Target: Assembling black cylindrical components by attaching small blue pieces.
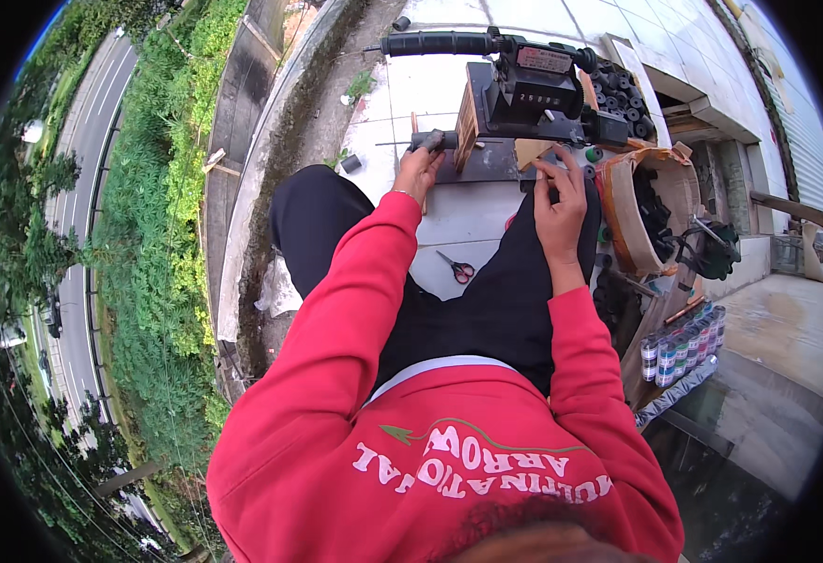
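Note:
My left hand [419,169] is closed around a dark cylinder [447,140], which has a thin rod sticking out to its left. A small grey lump shows at those fingertips. In front of me stands a black machine [535,94] with a number counter, a wooden side panel [468,117] and a long handle with a ribbed black grip [438,43]. My right hand [560,202] is raised just below the machine's right side, thumb and fingers drawn together; what they pinch is too small to make out. Beside its fingertips is a tan flat piece [530,152].
Scissors [457,267] lie on the pale floor between my legs. At right stand a wooden tub [627,216] of dark pieces, a heap of black spools [621,98] and a pack of coloured bottles [684,345]. A low wall [243,216] runs along the left, with plants and a road beyond.

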### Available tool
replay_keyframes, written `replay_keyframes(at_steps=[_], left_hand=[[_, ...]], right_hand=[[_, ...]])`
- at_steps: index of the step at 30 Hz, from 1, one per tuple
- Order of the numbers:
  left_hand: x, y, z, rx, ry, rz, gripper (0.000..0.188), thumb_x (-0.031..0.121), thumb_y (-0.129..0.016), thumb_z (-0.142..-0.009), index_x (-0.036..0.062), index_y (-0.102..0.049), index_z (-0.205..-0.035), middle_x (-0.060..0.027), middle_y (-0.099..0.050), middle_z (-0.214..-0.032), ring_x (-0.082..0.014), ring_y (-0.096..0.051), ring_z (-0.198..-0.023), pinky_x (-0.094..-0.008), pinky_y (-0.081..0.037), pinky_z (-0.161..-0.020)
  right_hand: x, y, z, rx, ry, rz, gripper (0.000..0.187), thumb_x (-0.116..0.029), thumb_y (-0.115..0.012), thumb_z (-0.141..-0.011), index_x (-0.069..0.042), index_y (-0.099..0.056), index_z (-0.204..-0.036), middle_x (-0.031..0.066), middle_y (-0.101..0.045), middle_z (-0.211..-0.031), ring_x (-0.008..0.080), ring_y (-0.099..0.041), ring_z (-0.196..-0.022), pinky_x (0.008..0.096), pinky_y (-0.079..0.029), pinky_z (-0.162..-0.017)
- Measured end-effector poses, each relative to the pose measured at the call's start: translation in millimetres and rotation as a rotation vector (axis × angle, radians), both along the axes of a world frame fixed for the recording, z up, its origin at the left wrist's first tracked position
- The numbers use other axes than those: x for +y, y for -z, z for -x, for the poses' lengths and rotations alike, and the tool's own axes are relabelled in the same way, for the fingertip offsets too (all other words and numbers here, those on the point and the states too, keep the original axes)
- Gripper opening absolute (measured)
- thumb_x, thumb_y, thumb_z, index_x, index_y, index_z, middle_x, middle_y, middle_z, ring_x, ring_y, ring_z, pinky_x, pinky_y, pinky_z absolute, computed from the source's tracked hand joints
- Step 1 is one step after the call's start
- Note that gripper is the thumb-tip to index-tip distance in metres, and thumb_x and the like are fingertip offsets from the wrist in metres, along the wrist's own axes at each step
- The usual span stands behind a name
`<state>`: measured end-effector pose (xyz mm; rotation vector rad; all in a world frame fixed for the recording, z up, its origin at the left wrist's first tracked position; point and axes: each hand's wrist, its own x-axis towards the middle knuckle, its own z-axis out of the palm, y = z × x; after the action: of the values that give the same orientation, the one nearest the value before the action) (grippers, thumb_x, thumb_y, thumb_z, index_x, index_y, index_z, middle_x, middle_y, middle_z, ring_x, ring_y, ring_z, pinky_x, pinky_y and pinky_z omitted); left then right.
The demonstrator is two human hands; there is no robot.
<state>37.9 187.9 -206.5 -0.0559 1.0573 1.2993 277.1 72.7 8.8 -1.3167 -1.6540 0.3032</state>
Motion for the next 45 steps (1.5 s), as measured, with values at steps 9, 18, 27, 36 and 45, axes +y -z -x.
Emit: replay_keyframes(at_steps=[9,18,27,36,45], left_hand=[[6.0,-2.1,3.8,-0.123,0.028,0.007,0.031,0.007,-0.069,-0.099,0.0069,-0.061,-0.129,-0.0092,-0.070,-0.119,-0.0242,-0.066,-0.115,-0.0458,-0.055,-0.104],[-9.5,-2.6,45.1,0.028,-0.193,-0.018,0.047,0.004,-0.081,-0.087,-0.0008,-0.052,-0.124,-0.0157,-0.069,-0.113,-0.0325,-0.074,-0.098,-0.0471,-0.066,-0.084],[-31.9,-12.6,168.8,0.286,-0.295,0.167,0.044,-0.001,-0.078,-0.084,-0.0080,-0.053,-0.120,-0.0186,-0.067,-0.112,-0.0313,-0.074,-0.092,-0.0462,-0.067,-0.076],[-85.9,-236.4,135.1,0.678,-0.636,-0.392,0.044,-0.003,-0.076,-0.092,0.0001,-0.052,-0.128,-0.0115,-0.063,-0.119,-0.0209,-0.066,-0.110,-0.0378,-0.064,-0.095],[-156.1,-317.4,126.9,0.784,-0.484,-0.534,0.052,-0.002,-0.068,-0.097,-0.0009,-0.045,-0.144,-0.0203,-0.062,-0.135,-0.0288,-0.063,-0.126,-0.0449,-0.056,-0.110]], right_hand=[[11.5,16.1,15.9,-0.208,-0.159,0.180,0.016,-0.007,-0.066,-0.094,-0.009,-0.075,-0.107,0.0095,-0.075,-0.103,0.0304,-0.071,-0.085,0.0380,-0.056,-0.077],[25.0,38.1,30.9,-0.371,-0.374,0.350,0.016,-0.015,-0.063,-0.095,-0.011,-0.074,-0.106,0.0100,-0.074,-0.099,0.0332,-0.071,-0.091,0.0431,-0.055,-0.080],[39.7,71.8,42.1,-0.531,-0.538,0.645,0.022,-0.023,-0.067,-0.094,-0.009,-0.074,-0.110,0.0135,-0.075,-0.103,0.0356,-0.071,-0.096,0.0461,-0.055,-0.085],[38.4,181.5,187.2,-0.679,-0.932,0.672,0.062,-0.024,-0.074,-0.088,-0.010,-0.053,-0.144,0.0200,-0.062,-0.130,0.0396,-0.062,-0.119,0.0520,-0.054,-0.099],[100.0,267.7,312.9,-0.837,-0.750,0.387,0.041,-0.011,-0.058,-0.094,-0.009,-0.063,-0.134,0.0139,-0.045,-0.155,0.0355,-0.039,-0.146,0.0608,-0.050,-0.095]])
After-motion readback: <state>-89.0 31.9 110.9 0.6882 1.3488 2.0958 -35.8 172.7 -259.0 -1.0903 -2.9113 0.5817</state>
